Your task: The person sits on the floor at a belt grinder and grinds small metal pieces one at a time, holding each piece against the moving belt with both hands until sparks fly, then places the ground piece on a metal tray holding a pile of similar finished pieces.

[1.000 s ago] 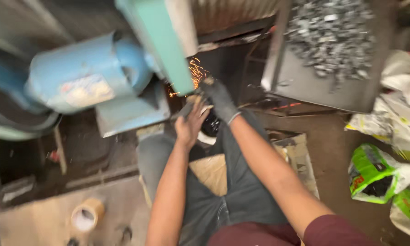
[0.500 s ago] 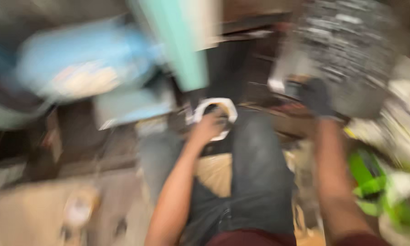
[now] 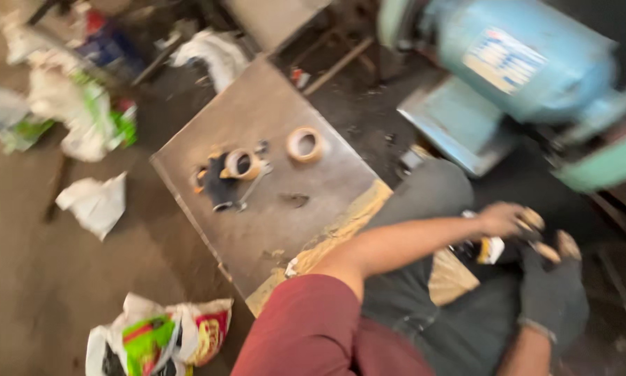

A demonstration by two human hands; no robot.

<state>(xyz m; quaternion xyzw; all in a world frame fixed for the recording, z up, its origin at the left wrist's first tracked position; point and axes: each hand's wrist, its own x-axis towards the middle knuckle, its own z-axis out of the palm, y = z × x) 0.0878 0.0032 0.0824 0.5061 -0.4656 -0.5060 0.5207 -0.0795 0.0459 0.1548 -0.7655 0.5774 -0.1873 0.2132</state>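
My bare left hand [image 3: 508, 219] reaches across my lap to the right, fingers curled, close to a small white and black object [image 3: 490, 249] on my dark trousers. My right hand [image 3: 553, 289] wears a dark glove with worn, pale fingertips and sits just below and right of the left hand, almost touching it. Motion blur hides whether either hand grips anything. Above them a blue motor housing [image 3: 522, 63] stands on a pale blue base [image 3: 452, 122], with a green machine part [image 3: 602, 163] at the right edge.
A grey metal sheet [image 3: 271, 209] lies on the dirt floor to my left, carrying two tape rolls [image 3: 306, 144] [image 3: 242, 163] and a dark tool. Crumpled bags [image 3: 156, 341] [image 3: 83, 111] and white paper [image 3: 94, 202] are scattered around it.
The view has swung left, away from the grinder and the tray of metal pieces. My gloved right hand has come back from the tray to beside my left hand over my lap.
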